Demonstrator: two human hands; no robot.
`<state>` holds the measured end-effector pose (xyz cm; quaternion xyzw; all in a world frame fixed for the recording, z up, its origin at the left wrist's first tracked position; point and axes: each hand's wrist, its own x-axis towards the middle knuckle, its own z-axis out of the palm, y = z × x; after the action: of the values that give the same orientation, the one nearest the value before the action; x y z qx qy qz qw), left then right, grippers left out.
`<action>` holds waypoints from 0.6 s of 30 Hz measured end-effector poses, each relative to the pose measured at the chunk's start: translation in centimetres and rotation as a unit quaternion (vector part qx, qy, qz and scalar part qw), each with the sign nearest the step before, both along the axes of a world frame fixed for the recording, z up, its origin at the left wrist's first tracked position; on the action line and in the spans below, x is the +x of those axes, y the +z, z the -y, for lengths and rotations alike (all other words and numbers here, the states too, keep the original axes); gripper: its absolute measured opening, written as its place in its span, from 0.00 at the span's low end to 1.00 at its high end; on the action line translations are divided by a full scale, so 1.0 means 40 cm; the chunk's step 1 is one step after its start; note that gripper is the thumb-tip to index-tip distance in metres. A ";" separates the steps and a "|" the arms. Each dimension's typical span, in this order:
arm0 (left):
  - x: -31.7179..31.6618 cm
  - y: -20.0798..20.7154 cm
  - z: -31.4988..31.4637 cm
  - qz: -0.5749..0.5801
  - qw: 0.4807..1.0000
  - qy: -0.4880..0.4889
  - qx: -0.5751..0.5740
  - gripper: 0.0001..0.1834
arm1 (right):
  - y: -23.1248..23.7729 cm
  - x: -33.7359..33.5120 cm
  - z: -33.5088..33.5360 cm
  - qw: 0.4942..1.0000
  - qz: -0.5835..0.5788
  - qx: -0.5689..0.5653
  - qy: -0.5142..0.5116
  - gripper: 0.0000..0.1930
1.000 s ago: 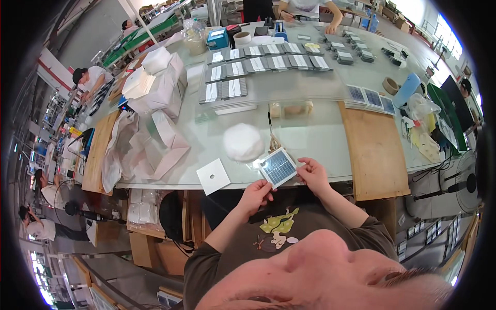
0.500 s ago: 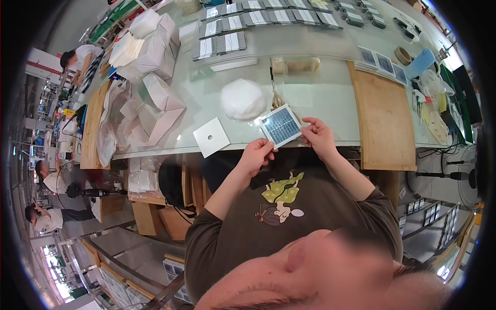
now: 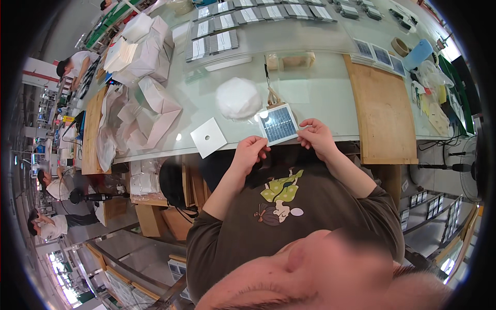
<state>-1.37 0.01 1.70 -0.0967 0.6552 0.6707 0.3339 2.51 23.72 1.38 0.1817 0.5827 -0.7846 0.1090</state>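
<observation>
Between my two hands, at the table's near edge, is a small solar panel [image 3: 279, 124] with a white border and a dark blue grid. My left hand [image 3: 251, 151] pinches its lower left corner. At its lower right corner, the thumb and fingers of my right hand [image 3: 315, 137] close on the border. A white square plate [image 3: 208, 137] with a round hole lies to the left, over the table edge. Beyond it sits a round wad of white fluffy material [image 3: 238, 98]. A brush-like tool [image 3: 273, 95] with a dark handle lies just past the panel.
Crumpled white packaging [image 3: 155, 111] and a stack of pale sheets [image 3: 120, 56] fill the left. Several grey pieces with white labels [image 3: 226, 21] lie in rows at the back. On the right are a wooden board [image 3: 381, 113], more small panels [image 3: 381, 55], a tape roll [image 3: 399, 46] and a blue bottle [image 3: 418, 54].
The solar panel has turned slightly and sits more level between my hands. My right hand has come down to its lower right corner. The whole view has shifted a little.
</observation>
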 end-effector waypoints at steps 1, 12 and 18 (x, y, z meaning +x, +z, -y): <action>-0.001 -0.002 0.001 -0.009 1.000 0.004 -0.002 0.09 | -0.001 0.002 -0.003 1.000 0.005 -0.002 -0.002 0.13; -0.004 -0.016 0.011 -0.055 0.998 -0.029 0.011 0.11 | -0.015 -0.004 -0.023 0.999 0.004 -0.043 0.004 0.15; -0.012 -0.006 0.026 -0.043 0.996 -0.074 0.005 0.11 | -0.021 0.013 -0.035 0.994 0.029 -0.094 0.041 0.15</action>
<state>-1.85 -1.04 1.47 -0.0174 0.6706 0.6513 0.3546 3.03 25.11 0.52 0.1693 0.5097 -0.8252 0.1751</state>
